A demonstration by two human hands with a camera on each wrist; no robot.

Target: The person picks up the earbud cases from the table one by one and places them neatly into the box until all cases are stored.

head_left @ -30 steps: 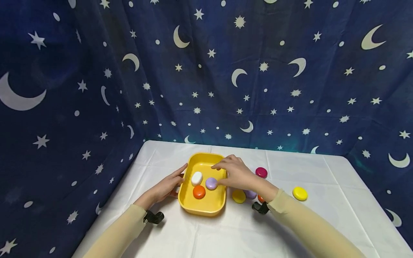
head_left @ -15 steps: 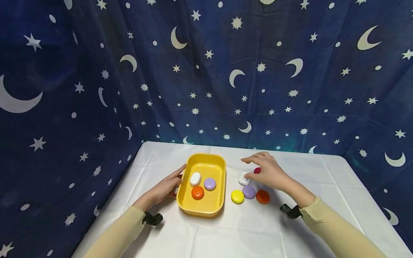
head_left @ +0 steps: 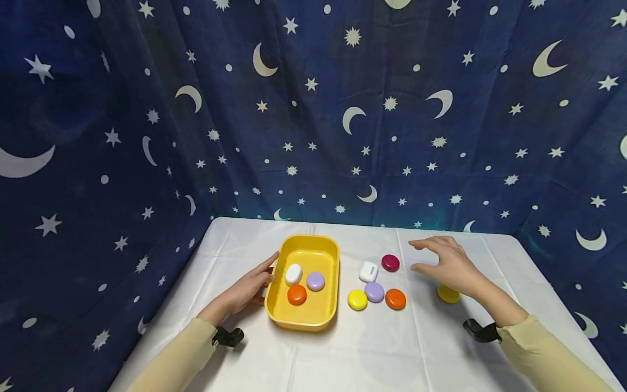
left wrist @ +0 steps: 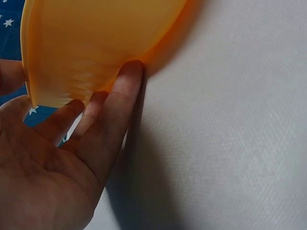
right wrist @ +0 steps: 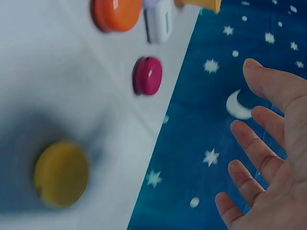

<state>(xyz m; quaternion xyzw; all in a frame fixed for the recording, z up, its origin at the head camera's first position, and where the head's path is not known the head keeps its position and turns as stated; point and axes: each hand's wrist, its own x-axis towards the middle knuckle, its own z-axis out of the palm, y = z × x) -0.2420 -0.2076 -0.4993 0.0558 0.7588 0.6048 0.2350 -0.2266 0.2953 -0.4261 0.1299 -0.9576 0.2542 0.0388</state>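
Tray (head_left: 301, 325), yellow rectangular plastic, holds three glossy multicoloured rounds (head_left: 296, 294), six beyond its right edge, left hand (head_left: 247, 288) and right hand (head_left: 453, 267) loose-fingered.

From where I stand, no lettering, brand or number is legible. The white block (head_left: 367, 273) bears a small elongated dark mark, not readable as text. The backdrop (head_left: 323, 120) carries printed moon, star and dot symbols.
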